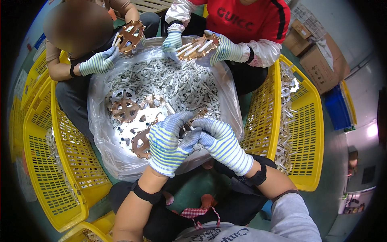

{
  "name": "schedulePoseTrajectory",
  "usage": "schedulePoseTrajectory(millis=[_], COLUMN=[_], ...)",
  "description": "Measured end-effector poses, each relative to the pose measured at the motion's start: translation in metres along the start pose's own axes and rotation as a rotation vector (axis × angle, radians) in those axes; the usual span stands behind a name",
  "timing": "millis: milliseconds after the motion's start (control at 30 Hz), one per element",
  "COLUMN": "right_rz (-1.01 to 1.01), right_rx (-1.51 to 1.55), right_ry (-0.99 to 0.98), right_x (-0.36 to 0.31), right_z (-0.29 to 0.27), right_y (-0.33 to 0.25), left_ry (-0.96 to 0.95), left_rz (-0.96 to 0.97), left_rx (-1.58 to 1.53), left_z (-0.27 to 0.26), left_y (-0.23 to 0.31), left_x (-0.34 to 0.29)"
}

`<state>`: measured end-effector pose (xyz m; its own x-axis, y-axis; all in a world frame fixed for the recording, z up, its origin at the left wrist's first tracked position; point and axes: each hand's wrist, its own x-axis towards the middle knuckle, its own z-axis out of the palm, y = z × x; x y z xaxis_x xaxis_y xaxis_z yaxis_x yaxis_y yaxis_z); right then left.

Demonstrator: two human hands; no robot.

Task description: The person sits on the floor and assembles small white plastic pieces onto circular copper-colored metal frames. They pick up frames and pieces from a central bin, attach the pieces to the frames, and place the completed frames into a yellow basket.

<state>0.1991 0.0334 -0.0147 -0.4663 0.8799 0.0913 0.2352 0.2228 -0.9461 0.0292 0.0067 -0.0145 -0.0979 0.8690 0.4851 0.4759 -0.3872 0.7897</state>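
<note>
While gloves overlap, held part mostly hidden

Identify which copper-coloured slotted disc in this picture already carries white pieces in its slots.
The copper-coloured disc held by the co-worker in the red top, upper centre: white pieces stick out of its slots. The discs in the bag carry none.

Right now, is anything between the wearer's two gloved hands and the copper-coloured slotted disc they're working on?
Nothing visible. The left hand and right hand already meet at the copper-coloured disc, whose edge shows above the fingers. The fingers hide most of it, so the exact grip cannot be told. The co-workers' hands are across the bag, well apart.
</note>
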Motion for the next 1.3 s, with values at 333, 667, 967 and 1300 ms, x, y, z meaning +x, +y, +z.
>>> schedulePoseTrajectory(millis=[333,667,967,1300], right_rz=[-0.053,0.093,0.264,0.272], right_rx=[-0.006,-0.092,0.486,0.363], right_ry=[-0.037,-0.239,-0.414,-0.413], right_x=[0.003,0.021,0.025,0.024], right_z=[-0.010,-0.037,-0.046,-0.043], right_y=[-0.029,-0.016,-0.017,-0.012], left_ry=[0.109,-0.318,-0.318,-0.298], left_rz=[-0.435,-0.641,-0.469,-0.417], left_rx=[-0.357,-0.465,-0.456,-0.306], left_z=[-0.002,-0.018,-0.014,-0.027], left_y=[0.004,-0.016,-0.011,-0.016], left_x=[-0.001,0.012,0.011,0.017])
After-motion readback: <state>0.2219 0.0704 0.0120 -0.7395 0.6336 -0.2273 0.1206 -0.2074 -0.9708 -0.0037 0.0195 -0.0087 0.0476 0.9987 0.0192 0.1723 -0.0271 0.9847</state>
